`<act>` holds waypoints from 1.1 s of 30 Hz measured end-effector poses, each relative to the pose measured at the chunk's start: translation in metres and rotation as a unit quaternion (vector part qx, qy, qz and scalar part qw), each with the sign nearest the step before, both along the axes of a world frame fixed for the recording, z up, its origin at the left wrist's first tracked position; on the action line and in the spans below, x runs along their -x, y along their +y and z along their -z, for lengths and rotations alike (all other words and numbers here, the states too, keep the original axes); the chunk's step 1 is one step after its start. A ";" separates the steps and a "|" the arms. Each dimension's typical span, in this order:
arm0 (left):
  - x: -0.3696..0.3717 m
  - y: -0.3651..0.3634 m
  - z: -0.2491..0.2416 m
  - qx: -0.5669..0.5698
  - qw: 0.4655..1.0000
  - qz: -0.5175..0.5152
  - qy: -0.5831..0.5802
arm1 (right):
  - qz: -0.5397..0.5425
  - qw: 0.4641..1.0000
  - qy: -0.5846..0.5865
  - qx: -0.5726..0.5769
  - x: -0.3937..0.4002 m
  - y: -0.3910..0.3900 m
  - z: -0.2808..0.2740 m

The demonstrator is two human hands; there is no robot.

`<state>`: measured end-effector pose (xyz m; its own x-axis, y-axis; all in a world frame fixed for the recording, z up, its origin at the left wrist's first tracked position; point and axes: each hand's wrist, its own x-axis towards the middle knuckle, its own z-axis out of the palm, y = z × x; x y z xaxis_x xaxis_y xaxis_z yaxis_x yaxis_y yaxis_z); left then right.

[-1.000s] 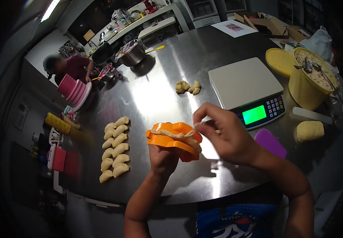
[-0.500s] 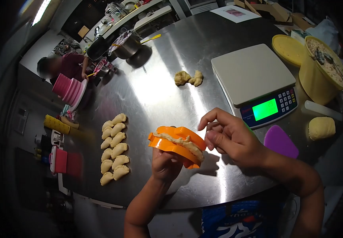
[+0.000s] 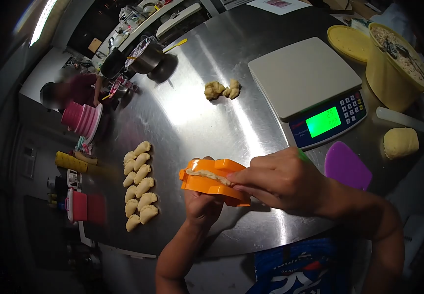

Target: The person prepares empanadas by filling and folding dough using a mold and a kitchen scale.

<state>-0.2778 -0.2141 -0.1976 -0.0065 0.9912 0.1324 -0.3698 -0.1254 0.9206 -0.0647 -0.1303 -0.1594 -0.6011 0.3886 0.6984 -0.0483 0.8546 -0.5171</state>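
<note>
My left hand (image 3: 203, 208) holds an orange plastic mould (image 3: 197, 183) from below, over the steel table. A strip of pale dough (image 3: 206, 174) sticks out along the seam between the mould's two halves. At the mould's right end, the fingers of my right hand (image 3: 283, 179) are pinched on the dough edge. Left of the mould, several crimped dumplings (image 3: 143, 171) lie in two columns on the table. Two joined lumps of dough (image 3: 215, 89) lie farther back.
A scale (image 3: 306, 78) stands at the right, near a purple scraper (image 3: 345, 165), a dough block (image 3: 400, 143) and a yellow tub (image 3: 388, 83) of filling. A pot (image 3: 146, 58) stands at the back. A person (image 3: 77, 90) is beside a pink tiered object (image 3: 80, 117) at the left.
My right hand has moved left onto the mould's edge and closed its fingers on the dough. The mould is tilted differently in my left hand. The camera view has shifted slightly.
</note>
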 end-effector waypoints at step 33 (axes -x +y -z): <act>0.005 -0.003 0.000 -0.036 0.980 0.042 -0.191 | 0.007 1.000 -0.019 -0.010 0.002 -0.005 0.003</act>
